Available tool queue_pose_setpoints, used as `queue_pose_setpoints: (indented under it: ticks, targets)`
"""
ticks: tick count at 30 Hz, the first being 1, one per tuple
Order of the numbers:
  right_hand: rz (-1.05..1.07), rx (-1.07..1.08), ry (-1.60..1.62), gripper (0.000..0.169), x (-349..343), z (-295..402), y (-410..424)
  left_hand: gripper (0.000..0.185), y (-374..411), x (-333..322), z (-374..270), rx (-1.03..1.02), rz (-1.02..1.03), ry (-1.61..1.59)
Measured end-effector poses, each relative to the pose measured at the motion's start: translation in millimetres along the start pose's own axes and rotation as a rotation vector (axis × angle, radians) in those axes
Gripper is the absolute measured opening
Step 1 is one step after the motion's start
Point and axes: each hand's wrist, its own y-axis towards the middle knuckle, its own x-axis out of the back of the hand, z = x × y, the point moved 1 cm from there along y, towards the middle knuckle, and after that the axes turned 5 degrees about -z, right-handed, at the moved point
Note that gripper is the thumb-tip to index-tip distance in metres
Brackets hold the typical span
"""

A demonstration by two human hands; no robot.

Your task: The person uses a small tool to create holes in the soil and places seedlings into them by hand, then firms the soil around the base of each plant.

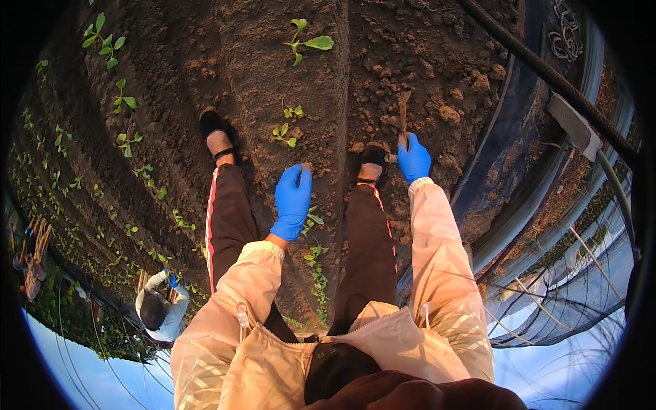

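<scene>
My left hand (293,201), in a blue glove, hangs over the soil bed between my feet. Its thumb and fingertips are together on a small brownish bit, too small to name. My right hand (413,158), also gloved in blue, grips a narrow hand tool (403,115) with a soil-covered blade pointing away from me, beside my right shoe (372,155). Beyond my left hand, small leafy seedlings (284,134) stand in the bed, and a larger seedling (307,43) grows farther off. Part of the row nearer me lies behind my left hand and sleeve.
Rows of seedlings (123,100) run along the left. Soil clods (449,114) lie at right, beside dark plastic sheeting (479,164). A dark pole (543,66) and a concrete block (574,125) are at upper right. A co-worker (160,310) bends at lower left; others are farther left.
</scene>
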Motion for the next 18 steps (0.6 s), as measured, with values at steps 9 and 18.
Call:
queue_pose_setpoints:
  ticks: [9,18]
  targets:
    - [-0.082,0.18,-0.3,0.046,29.0,90.2,153.9,0.029,0.5,-9.4,-13.1,0.023,0.038,-0.039]
    - [0.357,0.166,-0.337,0.049,33.2,77.2,113.4,0.028,7.1,13.8,-19.6,0.032,0.019,-0.077]
